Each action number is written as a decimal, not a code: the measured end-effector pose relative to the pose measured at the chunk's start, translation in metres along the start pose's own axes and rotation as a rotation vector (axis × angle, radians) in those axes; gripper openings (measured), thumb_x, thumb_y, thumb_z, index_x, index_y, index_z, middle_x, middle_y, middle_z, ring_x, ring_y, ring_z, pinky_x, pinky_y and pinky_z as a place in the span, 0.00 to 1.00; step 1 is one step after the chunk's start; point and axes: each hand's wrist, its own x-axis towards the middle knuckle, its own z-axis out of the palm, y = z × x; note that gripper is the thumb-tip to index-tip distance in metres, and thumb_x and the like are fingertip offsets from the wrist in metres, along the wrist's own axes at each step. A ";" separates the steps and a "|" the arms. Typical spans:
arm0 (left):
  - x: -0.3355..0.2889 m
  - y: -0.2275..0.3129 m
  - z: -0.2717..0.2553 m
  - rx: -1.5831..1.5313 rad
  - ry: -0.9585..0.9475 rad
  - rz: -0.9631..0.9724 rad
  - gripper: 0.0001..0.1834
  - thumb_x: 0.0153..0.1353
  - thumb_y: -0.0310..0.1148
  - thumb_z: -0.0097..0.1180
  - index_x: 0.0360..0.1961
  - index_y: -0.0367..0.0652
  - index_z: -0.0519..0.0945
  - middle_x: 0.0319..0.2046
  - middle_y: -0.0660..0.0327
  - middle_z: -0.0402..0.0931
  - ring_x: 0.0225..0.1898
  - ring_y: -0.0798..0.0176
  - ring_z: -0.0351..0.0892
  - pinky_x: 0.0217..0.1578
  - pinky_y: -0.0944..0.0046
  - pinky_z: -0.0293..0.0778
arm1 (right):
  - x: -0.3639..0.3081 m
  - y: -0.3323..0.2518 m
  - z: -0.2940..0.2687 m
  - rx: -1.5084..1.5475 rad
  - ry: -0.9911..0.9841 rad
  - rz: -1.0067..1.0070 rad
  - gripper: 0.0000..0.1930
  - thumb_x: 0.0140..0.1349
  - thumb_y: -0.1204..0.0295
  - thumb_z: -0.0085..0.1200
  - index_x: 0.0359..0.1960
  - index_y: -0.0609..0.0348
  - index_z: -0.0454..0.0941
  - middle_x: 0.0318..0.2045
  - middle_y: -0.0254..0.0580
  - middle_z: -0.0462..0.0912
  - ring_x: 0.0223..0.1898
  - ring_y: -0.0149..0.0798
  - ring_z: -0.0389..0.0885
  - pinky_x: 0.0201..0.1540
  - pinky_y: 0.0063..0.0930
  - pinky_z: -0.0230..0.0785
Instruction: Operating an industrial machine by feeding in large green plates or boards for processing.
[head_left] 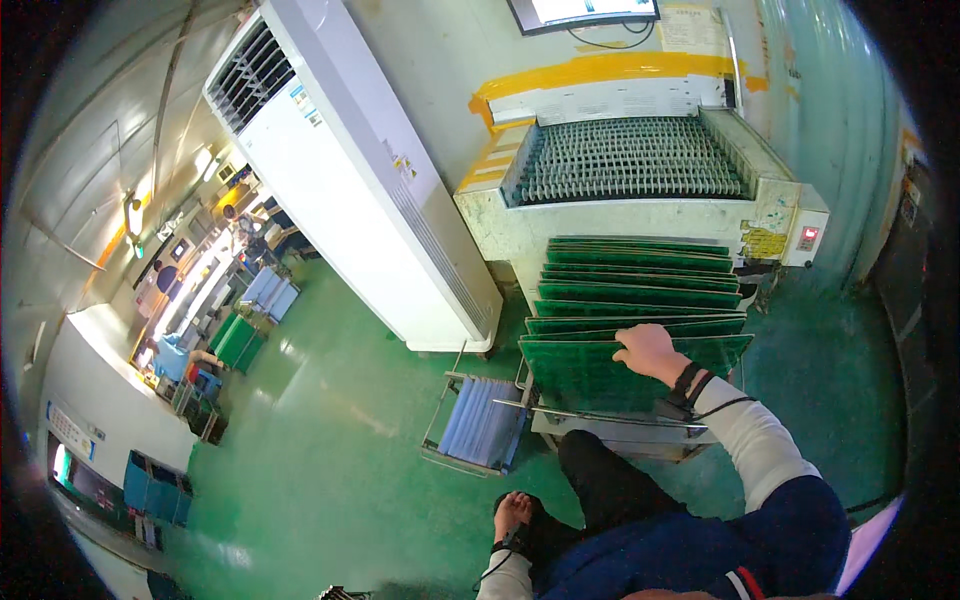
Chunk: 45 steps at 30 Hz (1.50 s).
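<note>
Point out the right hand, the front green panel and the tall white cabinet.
Right hand (652, 355): head view, back of hand.
Front green panel (592, 378): head view, face below the hand's left.
Tall white cabinet (352, 190): head view, wide face.

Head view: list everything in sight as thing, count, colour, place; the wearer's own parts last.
Screen: one, black-edged, upper wall
Paper: one, pale, right of screen
Roller machine: one, pale, below screen
Tape: several strips, yellow, around machine
Control box: one, white, machine's right end
Air conditioner: one, white, left of machine
Panels: at least eight, green, in front of machine
Sheets: several, bluish, left of panels
Floor: one, green, centre
Ceiling lights: several, white, upper left
Co-workers: at least two, one in blue, far left
Left hand: one, bare, by dark trousers
Right hand: one, bare, at front panel
</note>
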 end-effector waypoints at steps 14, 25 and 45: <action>0.023 -0.006 -0.010 -0.044 -0.184 -0.081 0.05 0.67 0.33 0.44 0.33 0.46 0.69 0.30 0.63 0.66 0.38 0.60 0.69 0.41 0.61 0.68 | -0.001 -0.018 -0.154 -0.135 0.302 -0.083 0.17 0.46 0.55 0.63 0.28 0.56 0.78 0.23 0.50 0.78 0.31 0.55 0.78 0.34 0.50 0.69; 0.019 -0.007 0.015 -0.116 0.006 -0.114 0.08 0.64 0.30 0.48 0.28 0.44 0.67 0.25 0.63 0.63 0.30 0.61 0.64 0.37 0.64 0.66 | 0.023 0.092 -0.224 1.393 0.542 0.300 0.17 0.60 0.63 0.59 0.45 0.63 0.77 0.36 0.35 0.82 0.36 0.36 0.81 0.42 0.32 0.74; 0.014 0.014 -0.026 -0.172 -0.242 -0.198 0.15 0.69 0.36 0.40 0.52 0.38 0.68 0.48 0.52 0.70 0.54 0.49 0.68 0.56 0.53 0.64 | 0.192 0.249 -0.077 2.025 0.561 0.597 0.10 0.64 0.69 0.53 0.34 0.61 0.68 0.33 0.45 0.73 0.37 0.43 0.76 0.44 0.38 0.76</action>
